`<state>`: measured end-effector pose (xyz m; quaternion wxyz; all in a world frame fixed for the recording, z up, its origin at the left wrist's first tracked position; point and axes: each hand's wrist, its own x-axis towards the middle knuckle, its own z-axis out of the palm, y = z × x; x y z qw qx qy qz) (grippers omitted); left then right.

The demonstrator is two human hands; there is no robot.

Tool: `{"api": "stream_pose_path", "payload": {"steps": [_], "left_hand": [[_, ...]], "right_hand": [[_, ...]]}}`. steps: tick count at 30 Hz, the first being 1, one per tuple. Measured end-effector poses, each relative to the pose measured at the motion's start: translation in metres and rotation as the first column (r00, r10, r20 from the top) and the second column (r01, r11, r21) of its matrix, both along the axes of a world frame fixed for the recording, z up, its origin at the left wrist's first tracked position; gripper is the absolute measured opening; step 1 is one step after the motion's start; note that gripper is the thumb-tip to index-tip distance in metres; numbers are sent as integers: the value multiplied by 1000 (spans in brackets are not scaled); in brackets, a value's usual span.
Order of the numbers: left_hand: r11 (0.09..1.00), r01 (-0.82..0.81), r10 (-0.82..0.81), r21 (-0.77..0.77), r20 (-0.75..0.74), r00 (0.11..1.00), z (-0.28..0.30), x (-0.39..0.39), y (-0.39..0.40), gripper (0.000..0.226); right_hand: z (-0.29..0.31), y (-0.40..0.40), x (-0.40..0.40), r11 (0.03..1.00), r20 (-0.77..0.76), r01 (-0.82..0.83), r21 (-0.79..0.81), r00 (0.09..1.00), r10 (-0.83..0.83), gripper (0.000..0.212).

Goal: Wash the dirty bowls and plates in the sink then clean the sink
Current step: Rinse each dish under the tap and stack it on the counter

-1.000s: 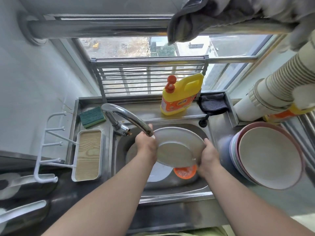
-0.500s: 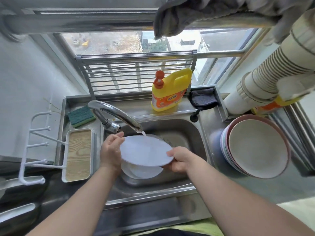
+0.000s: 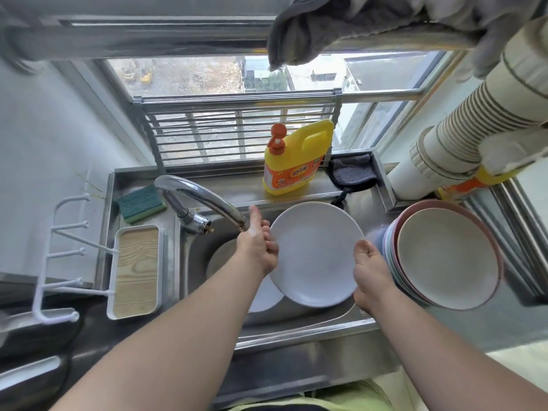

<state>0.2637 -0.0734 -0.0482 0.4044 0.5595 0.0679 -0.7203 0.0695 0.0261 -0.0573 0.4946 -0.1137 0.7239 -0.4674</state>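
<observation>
Stage: washing under way, well short of the end.
Plate in hand: white plate (image 3: 315, 253) held over the sink (image 3: 296, 321), tilted toward the stack.
Left hand (image 3: 258, 247): fingers curled on the plate's left rim, beneath the faucet (image 3: 204, 200).
Right hand (image 3: 370, 274): thumb and fingers clamped on the right rim.
Done: stack of bowls (image 3: 447, 256) on the counter, right of the sink; five or so, rims hard to separate.
Left: at least one plate (image 3: 264, 295) down in the basin; sink cleaning not yet begun.
Count: one sponge (image 3: 141, 203), one detergent bottle (image 3: 296, 161) behind the sink.
</observation>
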Motion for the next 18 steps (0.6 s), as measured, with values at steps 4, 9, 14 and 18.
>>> {"api": "stream_pose_path", "payload": {"steps": [4, 9, 14, 18], "left_hand": [[975, 197, -169, -104, 233, 958, 8, -3, -5, 45], [862, 450, -188, -233, 678, 711, 3, 33, 11, 22], [888, 420, -366, -186, 267, 892, 6, 74, 41, 51], [936, 250, -221, -249, 138, 966, 18, 97, 58, 71]], "right_hand": [[7, 0, -1, 995, 52, 80, -55, 996, -77, 34], [6, -7, 11, 995, 118, 92, 44, 988, -96, 37], [-38, -20, 46, 975, 424, 10, 220, 900, -105, 71], [-64, -31, 87, 940, 465, -87, 330, 881, -82, 106]]}}
